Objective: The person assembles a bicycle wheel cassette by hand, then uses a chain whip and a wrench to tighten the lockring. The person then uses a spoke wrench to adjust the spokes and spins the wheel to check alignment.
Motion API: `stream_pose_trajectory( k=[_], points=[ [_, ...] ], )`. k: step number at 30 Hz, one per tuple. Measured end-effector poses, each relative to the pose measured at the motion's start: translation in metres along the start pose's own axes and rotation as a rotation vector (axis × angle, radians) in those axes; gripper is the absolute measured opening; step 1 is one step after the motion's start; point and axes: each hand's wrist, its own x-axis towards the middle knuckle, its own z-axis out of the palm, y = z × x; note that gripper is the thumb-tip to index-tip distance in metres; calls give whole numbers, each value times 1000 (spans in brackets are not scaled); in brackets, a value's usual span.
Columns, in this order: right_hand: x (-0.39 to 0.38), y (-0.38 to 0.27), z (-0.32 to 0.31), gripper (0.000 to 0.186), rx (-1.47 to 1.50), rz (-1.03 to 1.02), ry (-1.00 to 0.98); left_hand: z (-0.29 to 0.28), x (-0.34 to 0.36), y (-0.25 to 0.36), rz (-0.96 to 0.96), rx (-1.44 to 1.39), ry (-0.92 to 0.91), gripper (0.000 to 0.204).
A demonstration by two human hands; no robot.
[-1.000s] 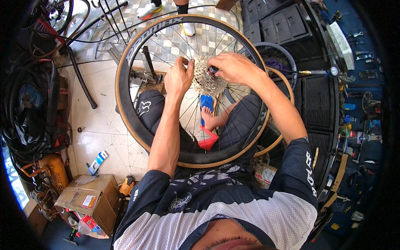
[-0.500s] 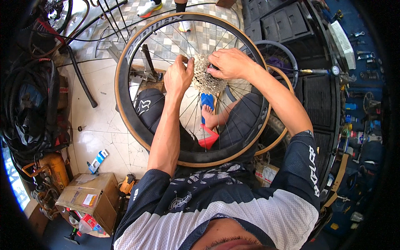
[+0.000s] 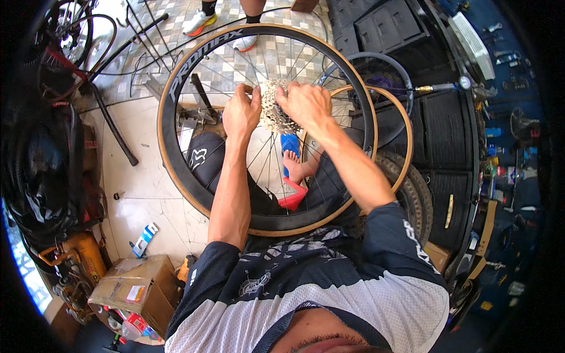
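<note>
A bicycle wheel [image 3: 166,136] with a black rim and tan-edged tyre stands in front of me above my lap. At its hub sits a silver multi-sprocket cassette [image 3: 272,112]. My left hand [image 3: 241,113] has its fingers curled at the cassette's left edge, thumb against the sprockets. From the right, my right hand [image 3: 306,106] is closed over the cassette's other side, its thumb on the sprocket face. Both sets of fingertips are partly hidden behind the cassette.
Behind on the right lean another tan-edged tyre [image 3: 406,138] and knobby tyres [image 3: 415,197], beside black drawers [image 3: 444,138]. A cardboard box [image 3: 126,276] and a blue-and-white package [image 3: 143,239] lie left. Another person's shoes [image 3: 199,22] stand beyond the wheel.
My right hand has shifted left and changed its grip on the cassette; the dark thing seen at its fingers earlier no longer shows. The other person's feet appear more fully.
</note>
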Motion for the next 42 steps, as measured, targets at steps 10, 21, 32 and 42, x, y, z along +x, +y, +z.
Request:
stream_pose_trajectory(
  k=[10,21,32,42],
  points=[
    [-58,64,-45,72,308,151,49,21,24,-27,199,-27,70,42],
    [-331,332,-235,37,-113,940,669,18,22,-30,335,47,111,49],
    [-459,469,-252,35,-363,1186,220,14,21,-33,398,83,101,44],
    [-469,494,-244,32,-511,928,417,20,30,-46,379,44,83,41]
  ],
)
